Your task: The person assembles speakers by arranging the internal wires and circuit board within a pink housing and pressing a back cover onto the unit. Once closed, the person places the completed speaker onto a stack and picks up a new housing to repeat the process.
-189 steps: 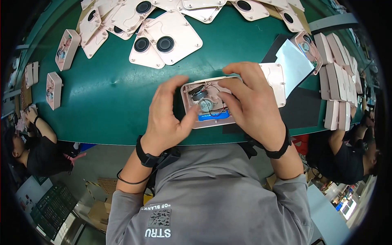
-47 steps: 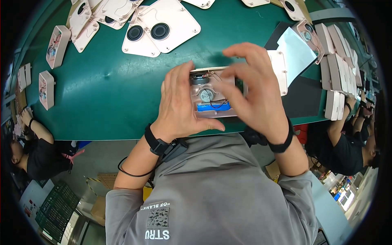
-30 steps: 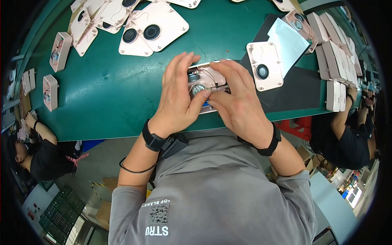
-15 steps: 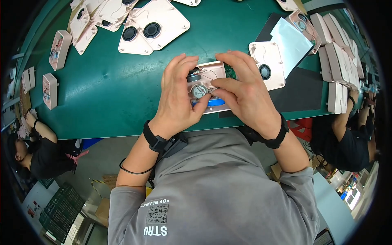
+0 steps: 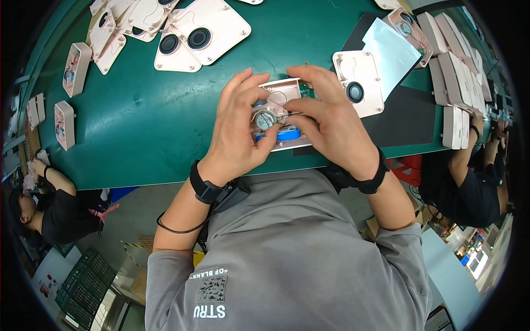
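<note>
In front of me, a pale pink plastic housing (image 5: pixel 282 90) lies open on the table with its inner parts facing up. Inside it sit a round silver-grey part (image 5: pixel 266 120), a blue cell-like block (image 5: pixel 289 134) along the near wall, thin wires and a green circuit board (image 5: pixel 306 90). My left hand (image 5: pixel 233 128) curls round the housing's left side, its thumb beside the round part. Over the right side, my right hand (image 5: pixel 341 122) brings thumb and index finger together on a thin dark wire near the middle. My fingers cover part of the interior.
Flat pink panels with black round speakers (image 5: pixel 199 38) are piled at the far left; another panel (image 5: pixel 360 77) lies right beside a pale blue sheet (image 5: pixel 391 52) and a black mat (image 5: pixel 403 118). Small open housings (image 5: pixel 64 124) stand left. White housings (image 5: pixel 458 80) are stacked right. People sit on both sides.
My right thumb and index finger have shifted slightly left over the wires. Both hands stay at the housing. The whole view has moved a little.
</note>
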Available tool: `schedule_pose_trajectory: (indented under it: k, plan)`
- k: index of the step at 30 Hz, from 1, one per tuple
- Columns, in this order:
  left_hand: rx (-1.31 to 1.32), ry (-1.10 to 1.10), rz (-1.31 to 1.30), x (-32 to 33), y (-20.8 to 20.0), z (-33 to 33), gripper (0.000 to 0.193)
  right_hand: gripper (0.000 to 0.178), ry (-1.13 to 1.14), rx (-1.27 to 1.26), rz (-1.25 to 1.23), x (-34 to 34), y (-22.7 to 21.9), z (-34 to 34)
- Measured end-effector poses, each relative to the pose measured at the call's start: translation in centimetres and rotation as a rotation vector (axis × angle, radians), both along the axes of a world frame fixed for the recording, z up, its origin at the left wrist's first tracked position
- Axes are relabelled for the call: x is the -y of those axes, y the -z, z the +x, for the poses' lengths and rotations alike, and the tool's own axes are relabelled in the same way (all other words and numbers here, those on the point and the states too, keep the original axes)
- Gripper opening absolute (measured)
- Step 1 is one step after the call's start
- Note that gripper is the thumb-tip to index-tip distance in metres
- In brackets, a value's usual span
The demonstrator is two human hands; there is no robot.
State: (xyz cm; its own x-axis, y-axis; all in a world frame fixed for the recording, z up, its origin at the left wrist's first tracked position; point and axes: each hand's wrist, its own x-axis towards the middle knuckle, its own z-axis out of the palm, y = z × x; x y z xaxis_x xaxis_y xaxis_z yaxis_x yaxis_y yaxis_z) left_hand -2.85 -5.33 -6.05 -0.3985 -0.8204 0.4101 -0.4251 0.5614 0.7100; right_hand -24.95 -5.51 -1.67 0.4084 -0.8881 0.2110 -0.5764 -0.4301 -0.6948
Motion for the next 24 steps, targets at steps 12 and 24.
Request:
schedule_pose_trajectory:
  k: [12, 24]
  plan:
    - [0.125, -0.037, -0.041, -0.3, -0.9, -0.3, 0.057, 0.028, 0.008, 0.024, 0.102, -0.8, -2.7, -2.3]
    - [0.075, 0.015, -0.095, -0.4, -0.4, -0.4, 0.034, 0.027, -0.309, -0.521, -0.208, -1.3, -5.8, -3.7]
